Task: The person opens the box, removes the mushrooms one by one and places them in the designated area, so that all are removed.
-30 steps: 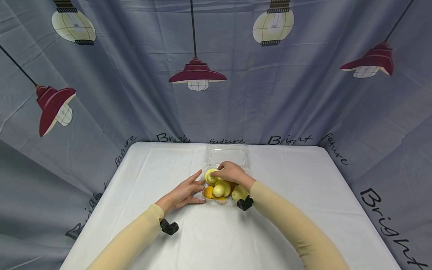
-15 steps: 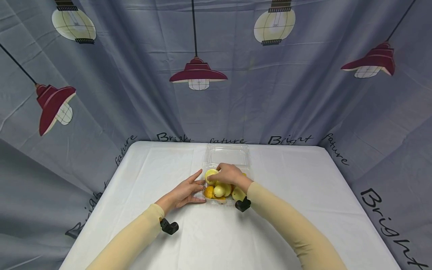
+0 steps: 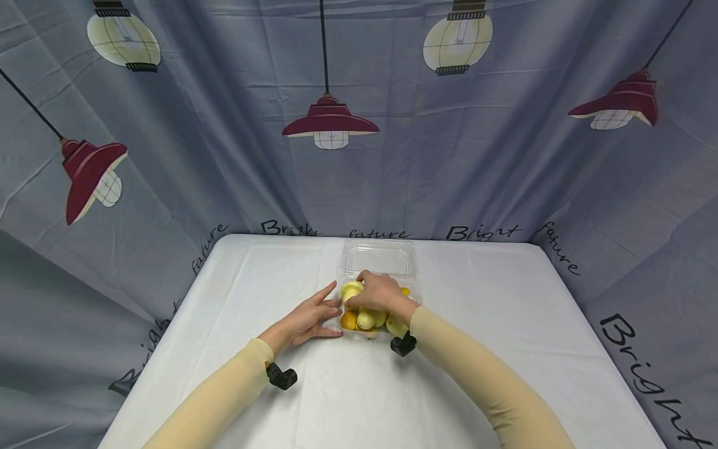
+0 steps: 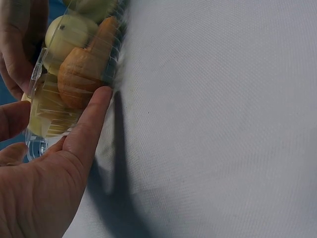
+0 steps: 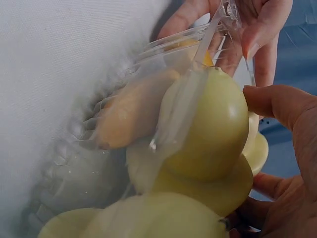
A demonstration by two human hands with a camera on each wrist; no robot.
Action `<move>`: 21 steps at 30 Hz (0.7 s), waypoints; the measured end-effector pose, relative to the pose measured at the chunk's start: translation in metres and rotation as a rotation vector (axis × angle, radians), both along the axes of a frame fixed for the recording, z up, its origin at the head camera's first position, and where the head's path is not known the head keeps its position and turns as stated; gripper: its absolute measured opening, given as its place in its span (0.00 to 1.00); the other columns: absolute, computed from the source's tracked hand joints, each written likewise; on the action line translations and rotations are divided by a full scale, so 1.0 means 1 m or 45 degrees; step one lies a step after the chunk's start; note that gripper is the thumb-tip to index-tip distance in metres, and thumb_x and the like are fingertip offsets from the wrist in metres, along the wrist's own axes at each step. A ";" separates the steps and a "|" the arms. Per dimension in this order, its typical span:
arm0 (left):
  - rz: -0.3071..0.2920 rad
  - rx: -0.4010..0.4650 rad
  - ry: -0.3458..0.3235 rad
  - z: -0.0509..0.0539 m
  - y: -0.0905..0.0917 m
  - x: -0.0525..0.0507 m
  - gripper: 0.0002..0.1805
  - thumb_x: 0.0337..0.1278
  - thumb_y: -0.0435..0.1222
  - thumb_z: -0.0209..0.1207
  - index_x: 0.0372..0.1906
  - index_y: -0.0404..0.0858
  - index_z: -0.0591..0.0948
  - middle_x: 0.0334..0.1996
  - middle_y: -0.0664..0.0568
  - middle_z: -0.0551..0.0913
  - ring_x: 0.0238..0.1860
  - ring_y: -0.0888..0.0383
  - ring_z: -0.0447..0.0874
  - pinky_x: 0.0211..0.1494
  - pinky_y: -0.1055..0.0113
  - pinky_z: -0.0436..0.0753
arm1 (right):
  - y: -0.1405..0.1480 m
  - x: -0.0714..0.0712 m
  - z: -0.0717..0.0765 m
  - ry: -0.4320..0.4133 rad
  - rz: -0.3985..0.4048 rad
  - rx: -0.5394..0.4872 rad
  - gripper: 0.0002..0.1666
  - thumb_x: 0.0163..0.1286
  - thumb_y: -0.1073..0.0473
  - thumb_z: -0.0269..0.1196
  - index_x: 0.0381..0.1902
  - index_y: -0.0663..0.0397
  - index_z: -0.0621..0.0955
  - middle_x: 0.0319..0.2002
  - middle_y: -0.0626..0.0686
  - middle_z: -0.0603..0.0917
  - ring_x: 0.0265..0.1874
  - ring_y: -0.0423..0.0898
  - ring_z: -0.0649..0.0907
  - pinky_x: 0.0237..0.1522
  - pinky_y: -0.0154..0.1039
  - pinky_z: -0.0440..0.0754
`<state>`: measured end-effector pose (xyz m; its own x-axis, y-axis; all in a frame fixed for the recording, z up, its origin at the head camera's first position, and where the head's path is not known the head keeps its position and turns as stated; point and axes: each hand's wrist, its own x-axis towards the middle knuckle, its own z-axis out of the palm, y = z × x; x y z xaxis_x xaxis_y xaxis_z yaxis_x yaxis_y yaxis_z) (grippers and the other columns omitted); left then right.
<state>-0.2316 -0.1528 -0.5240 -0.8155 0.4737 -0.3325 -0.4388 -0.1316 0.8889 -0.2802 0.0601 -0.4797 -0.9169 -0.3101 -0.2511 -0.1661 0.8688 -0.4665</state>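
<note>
A clear plastic clamshell box [image 3: 343, 337] holds several smooth yellow-green gourd-like fruits [image 5: 205, 124] and orange ones [image 4: 79, 77]. In the head view, my left hand [image 3: 308, 319] rests against the box's left wall with its fingers spread and mostly straight. My right hand [image 3: 382, 293] reaches over the box. Its thumb and fingers grip a pale yellow gourd-like fruit [image 3: 351, 290] at the back left of the box. In the right wrist view, yellow fruit shows between the thumb and fingers, partly covered by them. The hand hides some fruit beneath.
The box's hinged lid [image 3: 378, 257] lies back, open, toward the table's far edge. A white cloth covers the table [image 3: 482, 293]. Behind it hangs a grey-blue curtain [image 3: 392, 174] printed with lamps and lettering. Black cameras sit on both wrists.
My right hand has shifted slightly left and toward me, and the yellow fruit under its fingers has tilted. An orange-yellow piece now shows at the back right. The left hand stays put.
</note>
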 end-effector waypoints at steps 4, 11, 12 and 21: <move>0.011 -0.001 -0.009 0.000 0.000 0.000 0.43 0.77 0.26 0.47 0.84 0.56 0.44 0.81 0.34 0.44 0.78 0.36 0.48 0.57 0.42 0.84 | 0.000 -0.001 -0.003 0.057 0.027 -0.029 0.47 0.54 0.36 0.75 0.67 0.50 0.74 0.49 0.51 0.83 0.44 0.51 0.78 0.52 0.49 0.76; 0.016 0.004 -0.007 -0.001 0.001 -0.001 0.43 0.76 0.26 0.47 0.84 0.55 0.44 0.81 0.33 0.43 0.78 0.36 0.50 0.57 0.42 0.84 | -0.002 0.000 -0.007 0.059 0.024 -0.121 0.48 0.54 0.43 0.79 0.69 0.48 0.72 0.51 0.53 0.77 0.41 0.49 0.79 0.52 0.49 0.78; 0.017 0.005 -0.007 -0.001 0.000 -0.001 0.43 0.76 0.26 0.47 0.84 0.55 0.44 0.81 0.33 0.43 0.78 0.36 0.50 0.57 0.42 0.84 | -0.002 0.000 -0.008 0.058 0.024 -0.132 0.48 0.54 0.44 0.79 0.69 0.47 0.72 0.51 0.53 0.76 0.41 0.49 0.79 0.49 0.47 0.79; 0.023 0.005 -0.010 -0.002 0.000 0.000 0.44 0.75 0.25 0.47 0.84 0.56 0.44 0.81 0.33 0.43 0.77 0.36 0.52 0.57 0.42 0.84 | -0.001 0.003 -0.009 0.112 0.100 -0.255 0.41 0.59 0.56 0.76 0.69 0.47 0.73 0.59 0.55 0.75 0.43 0.48 0.79 0.44 0.45 0.83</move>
<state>-0.2321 -0.1524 -0.5255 -0.8213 0.4603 -0.3371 -0.4433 -0.1430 0.8849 -0.2772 0.0592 -0.4886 -0.9035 -0.4173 -0.0977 -0.2772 0.7429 -0.6093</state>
